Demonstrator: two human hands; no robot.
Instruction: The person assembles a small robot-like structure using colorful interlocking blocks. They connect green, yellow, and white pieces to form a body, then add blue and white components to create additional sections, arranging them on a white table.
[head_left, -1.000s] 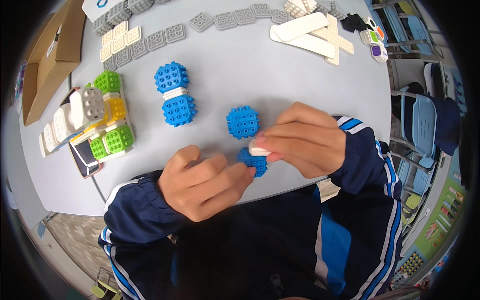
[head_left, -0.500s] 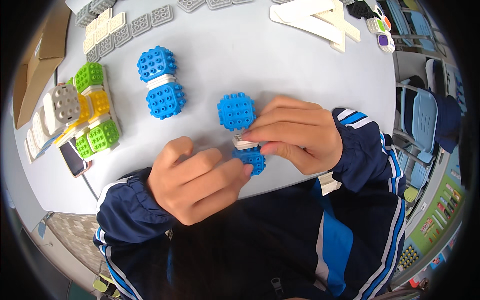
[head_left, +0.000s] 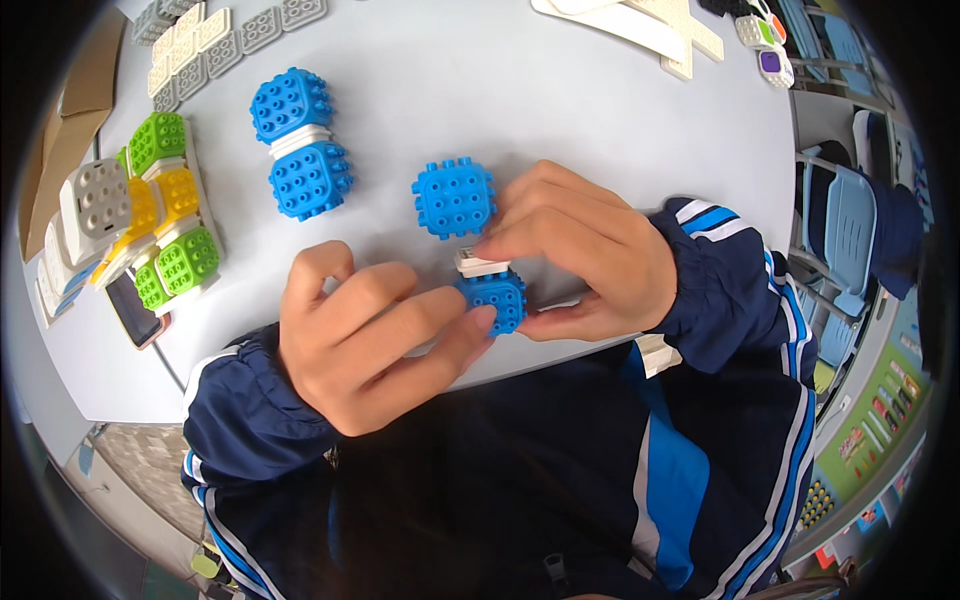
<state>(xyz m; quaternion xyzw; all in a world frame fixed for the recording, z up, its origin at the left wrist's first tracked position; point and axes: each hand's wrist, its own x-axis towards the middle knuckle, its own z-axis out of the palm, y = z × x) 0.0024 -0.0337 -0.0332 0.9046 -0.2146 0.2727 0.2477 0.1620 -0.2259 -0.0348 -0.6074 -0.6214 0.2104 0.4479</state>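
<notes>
Near the table's front edge, my left hand [head_left: 375, 335] pinches a blue studded block [head_left: 500, 300] between thumb and fingers. My right hand [head_left: 590, 255] also grips this block, its thumb low on the right side and its fingers on a white connector piece [head_left: 480, 262] at the block's far side. Just beyond the connector lies a separate blue block [head_left: 453, 198], close to my right fingertips. Farther left stand two blue blocks [head_left: 310, 180] joined by a white connector [head_left: 300, 140]. My right fingers partly hide the white connector.
At the left is an assembly of green, yellow and white blocks [head_left: 165, 200] beside a phone [head_left: 132, 308] and a cardboard box [head_left: 85, 90]. Grey and white plates [head_left: 222, 55] lie at the far left. White beams [head_left: 640, 30] and small coloured modules [head_left: 770, 65] sit at the far right.
My right thumb has moved down along the held block's side, and its fingers press on the white connector. The whole view has shifted slightly, so the table items appear higher and farther left.
</notes>
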